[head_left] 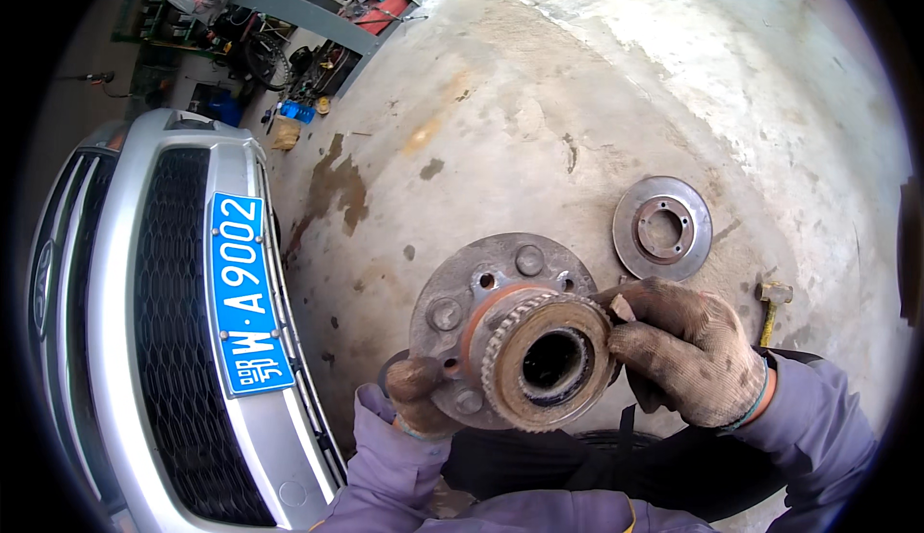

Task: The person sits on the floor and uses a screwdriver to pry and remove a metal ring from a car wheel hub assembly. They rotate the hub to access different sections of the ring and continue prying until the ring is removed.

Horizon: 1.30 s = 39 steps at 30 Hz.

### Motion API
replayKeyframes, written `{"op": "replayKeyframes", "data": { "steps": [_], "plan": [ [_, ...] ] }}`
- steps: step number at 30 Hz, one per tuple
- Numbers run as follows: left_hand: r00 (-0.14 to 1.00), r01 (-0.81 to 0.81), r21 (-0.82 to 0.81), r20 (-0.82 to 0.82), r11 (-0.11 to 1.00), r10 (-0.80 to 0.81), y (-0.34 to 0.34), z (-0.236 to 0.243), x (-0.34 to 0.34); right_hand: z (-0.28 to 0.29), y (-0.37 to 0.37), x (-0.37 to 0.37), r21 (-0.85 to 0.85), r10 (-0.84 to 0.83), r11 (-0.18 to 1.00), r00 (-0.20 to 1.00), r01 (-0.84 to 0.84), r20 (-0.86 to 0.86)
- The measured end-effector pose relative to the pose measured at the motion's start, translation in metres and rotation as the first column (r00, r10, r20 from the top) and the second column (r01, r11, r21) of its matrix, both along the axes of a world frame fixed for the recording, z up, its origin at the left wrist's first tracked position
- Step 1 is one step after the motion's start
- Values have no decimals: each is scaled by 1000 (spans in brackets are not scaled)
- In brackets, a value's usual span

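A greasy metal wheel hub with a round flange, several bolt holes and a toothed ring is held up in front of me, its dark bore facing me. My left hand, in a dirty knitted glove, grips the flange at its lower left edge. Gloved as well, my right hand is closed at the hub's right side, thumb and forefinger pinched on a small brownish piece by the toothed ring. What that piece is cannot be made out. The fingers of my left hand behind the flange are hidden.
A brake disc lies on the concrete floor beyond my right hand. Right of it is a hammer with a yellow handle. A silver car's front bumper stands close on my left. Tools and parts crowd a grey-legged bench at the far left.
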State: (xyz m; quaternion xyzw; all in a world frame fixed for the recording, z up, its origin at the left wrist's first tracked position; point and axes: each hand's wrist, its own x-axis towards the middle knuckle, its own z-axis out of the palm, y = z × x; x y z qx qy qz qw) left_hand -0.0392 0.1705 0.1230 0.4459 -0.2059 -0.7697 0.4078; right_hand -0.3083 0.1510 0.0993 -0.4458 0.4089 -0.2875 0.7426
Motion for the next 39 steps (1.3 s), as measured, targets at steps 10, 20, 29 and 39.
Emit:
{"op": "replayKeyframes", "data": {
  "steps": [10, 20, 29, 39],
  "plan": [
    [999, -13, 14, 33, 1000, 12, -3, -1, -2, -4, -9, -4, -26, 62, 998, 998, -63, -32],
    [996, -16, 76, -87, 997, 23, 0, -22, 0, -40, -12, 3, -608, -62, 793, 989, -34, -136],
    [992, -84, 93, -83, 992, 92, 5, -27, 10, -21, -14, 2, 144, 10, 990, 995, 5, -103],
    [999, 47, -124, 17, 991, -45, 7, -17, 11, -22, -8, 7, -385, -28, 923, 997, -4, -77]
  ]
}}
